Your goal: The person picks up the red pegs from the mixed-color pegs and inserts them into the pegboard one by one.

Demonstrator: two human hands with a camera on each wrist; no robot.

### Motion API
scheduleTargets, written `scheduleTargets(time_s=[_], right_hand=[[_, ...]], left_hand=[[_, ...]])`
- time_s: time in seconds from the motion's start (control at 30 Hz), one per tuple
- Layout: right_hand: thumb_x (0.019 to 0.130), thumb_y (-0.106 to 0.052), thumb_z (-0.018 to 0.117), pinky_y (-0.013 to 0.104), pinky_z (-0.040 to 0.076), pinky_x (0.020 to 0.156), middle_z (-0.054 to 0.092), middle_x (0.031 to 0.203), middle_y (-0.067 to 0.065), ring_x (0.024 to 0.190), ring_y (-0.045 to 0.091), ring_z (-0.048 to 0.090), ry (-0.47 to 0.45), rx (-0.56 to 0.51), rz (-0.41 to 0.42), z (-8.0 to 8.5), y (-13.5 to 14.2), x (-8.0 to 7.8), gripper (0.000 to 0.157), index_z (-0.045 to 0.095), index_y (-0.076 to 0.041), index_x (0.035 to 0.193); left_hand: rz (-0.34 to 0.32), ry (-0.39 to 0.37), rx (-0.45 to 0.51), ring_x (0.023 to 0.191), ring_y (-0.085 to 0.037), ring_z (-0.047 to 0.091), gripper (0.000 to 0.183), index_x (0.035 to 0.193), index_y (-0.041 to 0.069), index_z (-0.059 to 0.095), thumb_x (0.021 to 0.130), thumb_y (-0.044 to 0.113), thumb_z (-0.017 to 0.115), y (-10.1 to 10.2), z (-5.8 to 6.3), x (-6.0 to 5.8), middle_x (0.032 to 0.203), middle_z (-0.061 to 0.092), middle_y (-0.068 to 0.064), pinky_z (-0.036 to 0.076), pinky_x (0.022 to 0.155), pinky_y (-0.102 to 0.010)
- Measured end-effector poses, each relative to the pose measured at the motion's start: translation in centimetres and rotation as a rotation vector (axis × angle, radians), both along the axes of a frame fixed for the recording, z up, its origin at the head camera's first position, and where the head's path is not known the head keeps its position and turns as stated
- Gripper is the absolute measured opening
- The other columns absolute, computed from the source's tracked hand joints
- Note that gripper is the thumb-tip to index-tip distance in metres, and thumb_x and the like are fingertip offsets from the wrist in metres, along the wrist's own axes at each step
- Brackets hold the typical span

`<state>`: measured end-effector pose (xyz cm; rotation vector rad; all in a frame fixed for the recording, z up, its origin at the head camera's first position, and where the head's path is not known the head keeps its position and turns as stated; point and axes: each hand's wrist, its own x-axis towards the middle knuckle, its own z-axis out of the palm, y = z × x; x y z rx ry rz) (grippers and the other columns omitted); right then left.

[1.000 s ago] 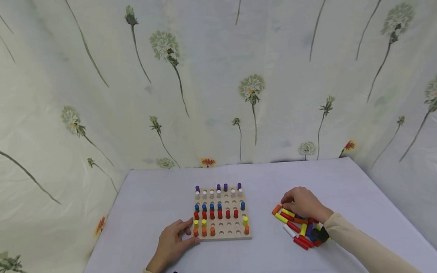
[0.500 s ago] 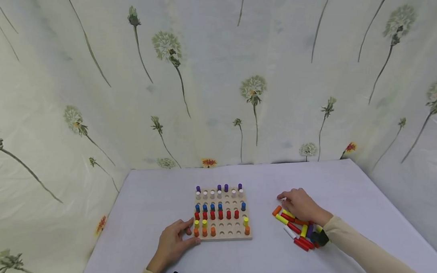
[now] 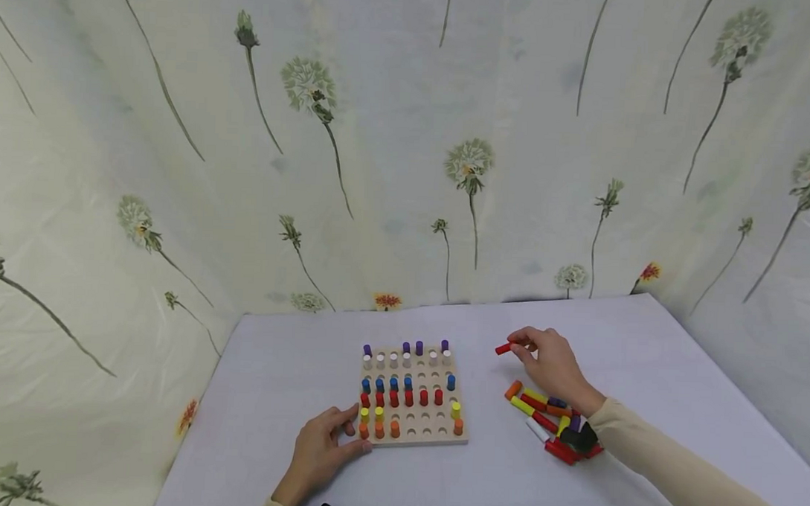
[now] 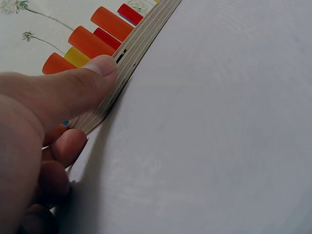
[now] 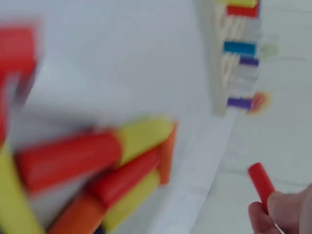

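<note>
A wooden pegboard [image 3: 418, 423] carries rows of purple, white, blue, red, yellow and orange pegs, with bare holes among them. My left hand [image 3: 319, 447] holds its near left corner; in the left wrist view the thumb [image 4: 100, 68] presses the plywood edge [image 4: 146, 41] and a finger touches the corner's other side. Between thumb and fingertips my right hand [image 3: 554, 365] pinches a red peg [image 3: 503, 349], raised and lying nearly sideways, right of the board. The right wrist view shows the same red peg [image 5: 262, 183] at its lower right.
Loose pegs in mixed colours lie heaped beneath my right wrist, among them a white peg [image 3: 537, 429] and an orange peg [image 3: 513, 390]. The white-covered table [image 3: 294, 353] meets a flower-printed curtain [image 3: 394, 171] at the back and sides.
My right hand has come out of the loose pegs with a red peg, rising and moving left toward the board. The left hand stays at the board's corner.
</note>
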<state>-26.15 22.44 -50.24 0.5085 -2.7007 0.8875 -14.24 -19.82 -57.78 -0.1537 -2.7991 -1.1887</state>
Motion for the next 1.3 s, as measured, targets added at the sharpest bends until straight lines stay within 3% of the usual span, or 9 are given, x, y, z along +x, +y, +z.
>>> scheduleTargets(time_s=[0.13,0.37,0.53,0.77,1.07,1.3], right_hand=[[0.099,-0.012,0.075,0.033,0.042,0.074,0.077,0.098,0.003,0.092,0.024,0.058,-0.019,-0.077,0.024,0.4,-1.8,0.6,0.017,0.079,-0.008,0.115],[0.092,-0.006,0.082,0.03,0.044,0.076,0.079,0.097,-0.004,0.09,0.017,0.059,-0.015,-0.104,0.118,-0.4,-4.7,1.9,0.016,0.085,-0.014,0.105],[0.087,-0.004,0.085,0.027,0.043,0.073,0.077,0.089,-0.009,0.084,0.011,0.056,-0.031,-0.084,0.185,-1.4,-5.9,2.8,0.017,0.086,-0.014,0.101],[0.087,-0.006,0.085,0.027,0.04,0.073,0.077,0.088,-0.011,0.082,0.009,0.05,-0.059,-0.062,0.202,-2.2,-6.7,3.0,0.018,0.087,-0.018,0.101],[0.085,-0.005,0.087,0.025,0.04,0.07,0.074,0.083,-0.011,0.079,0.009,0.048,0.019,0.02,0.24,-2.7,-7.4,2.8,0.014,0.086,-0.015,0.094],[0.086,-0.007,0.087,0.023,0.04,0.07,0.067,0.078,-0.015,0.08,0.006,0.045,0.017,0.078,0.226,-2.7,-8.1,2.8,0.014,0.086,-0.018,0.094]], left_hand=[[0.0,0.006,-0.004,0.062,-0.002,0.041,0.067,0.136,0.014,0.074,0.079,0.046,0.092,-0.1,0.1,0.0,0.086,0.061,0.014,0.03,0.057,-0.02],[-0.018,0.013,-0.009,0.062,-0.002,0.041,0.068,0.137,0.011,0.073,0.08,0.045,0.092,-0.2,0.2,-0.1,0.086,0.062,0.012,0.03,0.057,-0.02],[-0.011,-0.014,-0.015,0.063,-0.002,0.041,0.068,0.137,0.013,0.073,0.081,0.046,0.091,-0.1,0.2,-0.1,0.086,0.061,0.014,0.03,0.057,-0.02],[-0.011,-0.015,-0.006,0.063,-0.003,0.042,0.067,0.137,0.012,0.073,0.081,0.045,0.092,-0.1,0.3,-0.1,0.087,0.062,0.013,0.03,0.057,-0.02],[-0.013,-0.02,-0.001,0.063,-0.003,0.041,0.068,0.137,0.012,0.073,0.081,0.046,0.091,0.0,0.3,0.1,0.087,0.061,0.012,0.031,0.057,-0.02],[-0.01,-0.019,-0.004,0.063,-0.003,0.041,0.068,0.137,0.012,0.073,0.081,0.046,0.091,-0.1,0.4,0.1,0.087,0.062,0.011,0.03,0.058,-0.02]])
